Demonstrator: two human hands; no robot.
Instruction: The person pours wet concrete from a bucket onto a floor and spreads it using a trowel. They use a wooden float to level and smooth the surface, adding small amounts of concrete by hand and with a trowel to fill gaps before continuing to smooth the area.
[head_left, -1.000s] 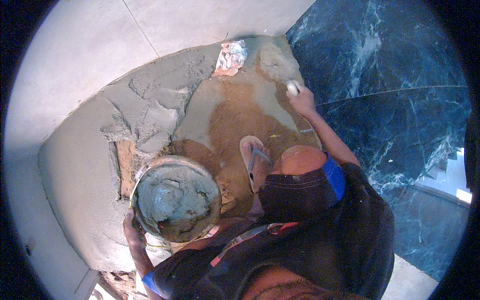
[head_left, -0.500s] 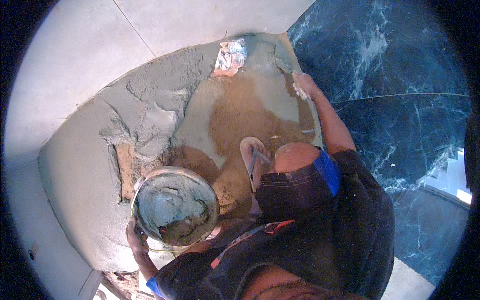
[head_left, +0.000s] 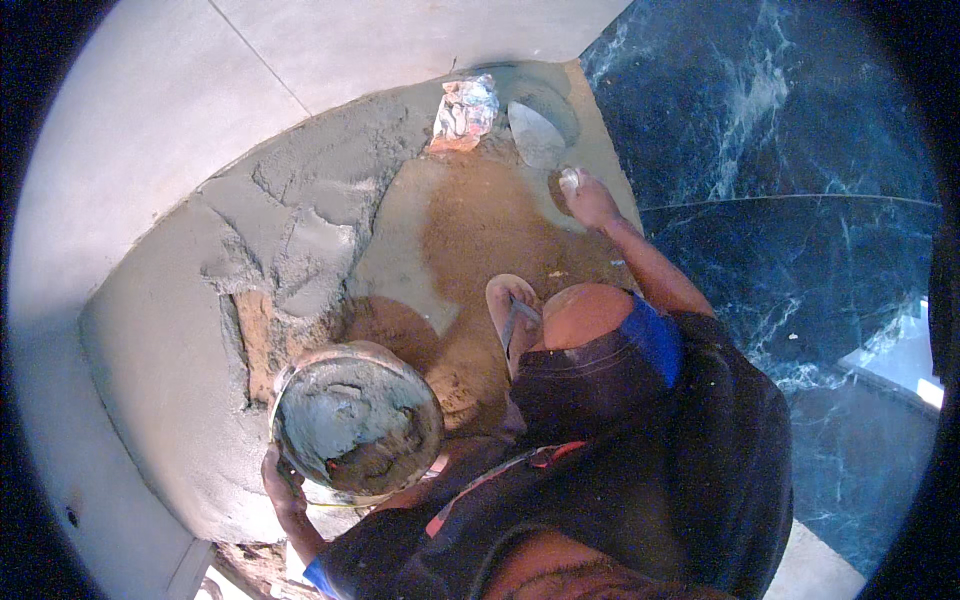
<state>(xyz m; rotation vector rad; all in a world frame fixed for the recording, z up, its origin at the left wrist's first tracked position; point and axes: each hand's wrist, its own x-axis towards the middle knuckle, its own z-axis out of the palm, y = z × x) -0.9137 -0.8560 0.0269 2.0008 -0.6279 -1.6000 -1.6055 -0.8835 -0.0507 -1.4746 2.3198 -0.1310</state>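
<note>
My right hand is closed round the handle of a pointed trowel. The blade lies against wet grey mortar in the far corner, left of the dark marbled slab. At the lower left, my left hand grips the side of a round bucket, with part of its fingers hidden by the wall. Grey mortar fills the bucket unevenly, lumpy and darker toward the near right. A crumpled printed packet lies just left of the blade.
Rough spread mortar covers the left of the floor beside a pale wall. A brown damp patch lies in the middle. My sandalled foot stands near it. Dark blue marbled slabs run along the right.
My right hand has moved left, away from the slab edge, and the trowel's blade now shows broadside. The bucket and left hand have shifted only slightly.
</note>
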